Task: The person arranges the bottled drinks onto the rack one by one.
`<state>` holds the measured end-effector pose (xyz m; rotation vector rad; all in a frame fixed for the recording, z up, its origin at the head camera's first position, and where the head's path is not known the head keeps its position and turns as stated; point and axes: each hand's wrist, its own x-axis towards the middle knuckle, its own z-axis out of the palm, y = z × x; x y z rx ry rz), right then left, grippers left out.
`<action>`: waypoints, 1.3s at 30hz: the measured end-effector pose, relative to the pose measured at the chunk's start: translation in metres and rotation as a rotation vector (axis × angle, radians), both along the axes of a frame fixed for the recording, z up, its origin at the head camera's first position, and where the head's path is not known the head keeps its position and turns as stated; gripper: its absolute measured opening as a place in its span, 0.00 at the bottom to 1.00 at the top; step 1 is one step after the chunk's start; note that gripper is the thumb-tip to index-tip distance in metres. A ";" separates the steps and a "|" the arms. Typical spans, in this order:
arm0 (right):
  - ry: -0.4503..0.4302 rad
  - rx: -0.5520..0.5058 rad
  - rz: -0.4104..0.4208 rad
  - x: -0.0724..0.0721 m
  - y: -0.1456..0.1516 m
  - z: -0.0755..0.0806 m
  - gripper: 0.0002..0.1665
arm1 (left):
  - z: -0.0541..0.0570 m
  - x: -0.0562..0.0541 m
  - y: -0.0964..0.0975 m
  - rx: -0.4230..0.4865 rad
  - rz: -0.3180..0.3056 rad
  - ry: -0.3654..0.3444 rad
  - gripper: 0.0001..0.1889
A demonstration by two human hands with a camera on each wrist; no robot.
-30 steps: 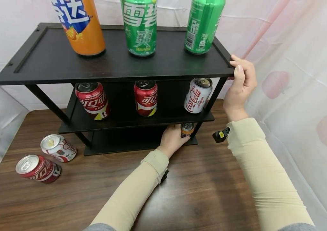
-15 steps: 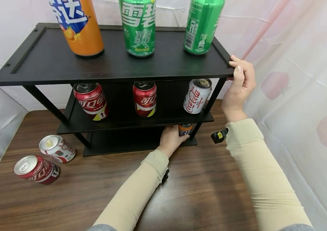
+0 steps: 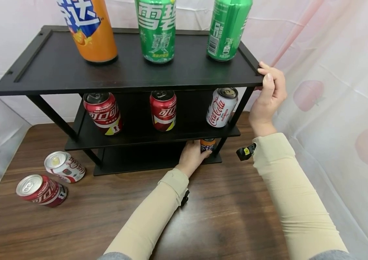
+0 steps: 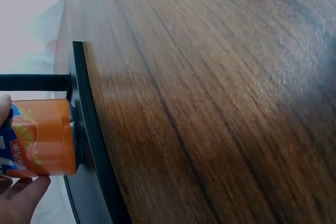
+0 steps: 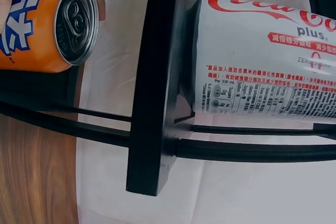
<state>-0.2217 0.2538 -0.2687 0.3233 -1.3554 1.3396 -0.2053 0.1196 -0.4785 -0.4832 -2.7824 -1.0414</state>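
Note:
My left hand (image 3: pixel 191 157) grips an orange soda can (image 3: pixel 207 144) at the right end of the bottom shelf. The left wrist view shows the can (image 4: pixel 50 137) upright, its base at the shelf board, with thumb and fingers on either side. In the right wrist view the can's dark lid (image 5: pixel 76 24) shows. Up at the right corner of the black three-tier rack (image 3: pixel 184 77), my right hand (image 3: pixel 269 96) grips the top board's edge. A white Coca-Cola can (image 3: pixel 221 107) stands on the middle shelf above the orange can.
Two red cola cans (image 3: pixel 103 113) share the middle shelf. On top stand an orange can (image 3: pixel 94 32) and two green cans (image 3: pixel 157 32). A white can (image 3: pixel 65 167) and a red can (image 3: pixel 42 190) are on the wooden table (image 3: pixel 219 216) at left. Pale curtains surround it.
The orange can has shifted slightly left and farther in under the middle shelf, with more of its label showing. My left thumb has moved slightly up along it. My right hand stays on the rack.

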 end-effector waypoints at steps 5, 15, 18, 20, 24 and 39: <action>-0.001 -0.015 -0.003 -0.005 0.003 -0.004 0.17 | 0.000 0.000 -0.001 0.004 -0.006 0.000 0.41; -0.002 -0.032 0.010 -0.007 0.002 -0.004 0.18 | 0.002 0.009 -0.004 0.128 0.026 -0.027 0.44; -0.003 -0.031 0.008 -0.005 0.001 -0.002 0.18 | 0.003 0.013 -0.007 0.139 0.024 -0.026 0.43; -0.004 -0.029 0.004 -0.004 0.000 -0.002 0.18 | 0.003 0.015 -0.009 0.132 0.023 -0.021 0.42; -0.006 -0.031 -0.001 -0.002 -0.001 -0.001 0.18 | 0.002 0.023 -0.015 0.117 0.019 0.004 0.39; -0.003 -0.041 -0.005 -0.002 -0.001 -0.002 0.18 | -0.003 0.056 -0.037 0.116 0.043 0.111 0.27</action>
